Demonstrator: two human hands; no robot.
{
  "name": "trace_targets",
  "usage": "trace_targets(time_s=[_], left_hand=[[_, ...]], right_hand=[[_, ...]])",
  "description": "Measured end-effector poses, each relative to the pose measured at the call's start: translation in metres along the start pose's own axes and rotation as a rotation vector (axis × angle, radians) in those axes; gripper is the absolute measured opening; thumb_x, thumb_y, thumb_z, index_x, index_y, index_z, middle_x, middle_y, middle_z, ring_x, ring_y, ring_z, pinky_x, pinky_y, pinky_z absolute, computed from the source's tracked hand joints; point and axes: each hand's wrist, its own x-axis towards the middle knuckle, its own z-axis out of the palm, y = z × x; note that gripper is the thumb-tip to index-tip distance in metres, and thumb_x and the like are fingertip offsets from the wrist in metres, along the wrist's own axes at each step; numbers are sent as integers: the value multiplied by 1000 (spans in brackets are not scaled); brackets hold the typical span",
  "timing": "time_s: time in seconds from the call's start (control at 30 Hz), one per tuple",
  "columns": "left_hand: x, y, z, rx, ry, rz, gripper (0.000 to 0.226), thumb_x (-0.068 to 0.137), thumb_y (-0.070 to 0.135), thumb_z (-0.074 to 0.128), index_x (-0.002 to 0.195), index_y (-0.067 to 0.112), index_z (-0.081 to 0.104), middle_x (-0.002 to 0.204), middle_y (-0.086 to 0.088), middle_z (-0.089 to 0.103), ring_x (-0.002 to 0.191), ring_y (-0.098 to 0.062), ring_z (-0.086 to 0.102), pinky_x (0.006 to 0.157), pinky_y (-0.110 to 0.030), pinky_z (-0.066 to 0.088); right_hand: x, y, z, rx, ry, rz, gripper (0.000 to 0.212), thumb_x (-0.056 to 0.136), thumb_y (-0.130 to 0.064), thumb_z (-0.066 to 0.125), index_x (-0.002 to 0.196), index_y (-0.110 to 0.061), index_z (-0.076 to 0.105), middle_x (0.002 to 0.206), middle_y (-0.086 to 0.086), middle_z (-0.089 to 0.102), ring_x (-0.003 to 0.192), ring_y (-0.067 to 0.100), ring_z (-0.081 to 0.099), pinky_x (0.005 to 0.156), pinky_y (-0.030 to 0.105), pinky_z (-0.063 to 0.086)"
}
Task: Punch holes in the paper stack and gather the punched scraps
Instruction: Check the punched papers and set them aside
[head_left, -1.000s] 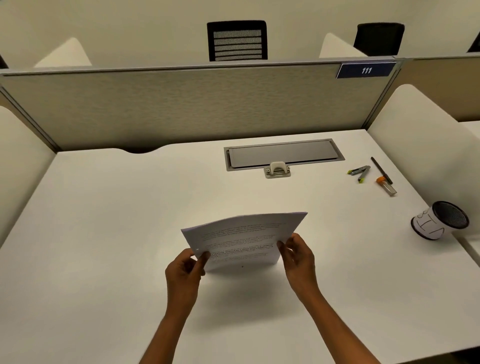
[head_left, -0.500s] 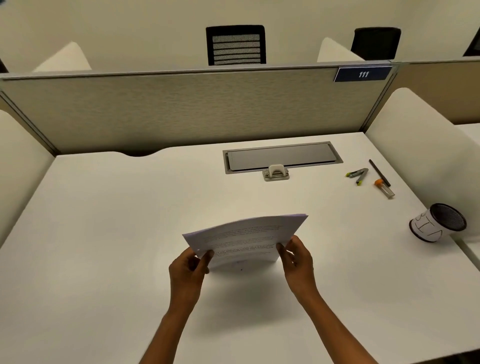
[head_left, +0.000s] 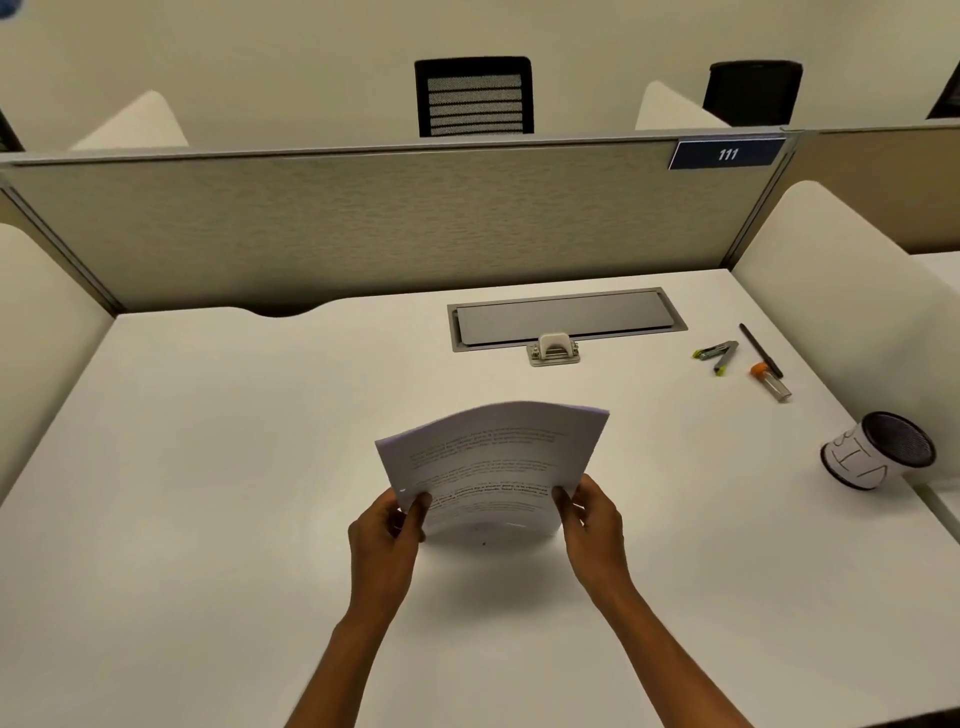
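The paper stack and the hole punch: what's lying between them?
Nothing: in the head view, only bare desk separates the paper stack from the hole punch.

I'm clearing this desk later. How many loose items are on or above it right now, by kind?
Paper stack, gripped by left hand and right hand: 1
Hole punch: 1
Stapler: 1
Black pen: 1
Orange-capped tube: 1
Tipped mesh pen cup: 1
Total: 6

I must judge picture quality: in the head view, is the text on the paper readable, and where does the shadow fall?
Head view: text on the paper stack is blurred, unreadable; soft shadow lies on the desk beneath it; wide-angle lens bends the partition edges.
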Motion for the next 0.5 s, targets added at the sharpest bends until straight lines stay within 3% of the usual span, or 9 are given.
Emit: trace_targets(time_s=[0.17,0.33,0.5], left_hand=[[-1,-2,2,9,-7,5,8,94,16,65,97,20,71,65,2,68,55,-9,59,54,-12,46],[-1,-6,2,-19,-3,-2,9,95,14,63,93,16,71,64,4,67,54,-9,58,52,-12,45],[0,-13,2,26,-27,17,10,95,20,63,92,25,71,63,1,66,54,-11,57,55,-31,50]], right_hand=[[1,0,0,4,-4,30,23,98,-25,53,99,-48,57,96,-24,67,90,-3,64,63,7,48],[0,2,-1,0,6,7,23,98,-24,53,97,-46,60,97,-20,70,89,-5,65,67,7,50],[0,5,-1,-23,-6,52,28,98,-21,54,92,-48,57,93,-24,66,84,-10,63,61,3,47]])
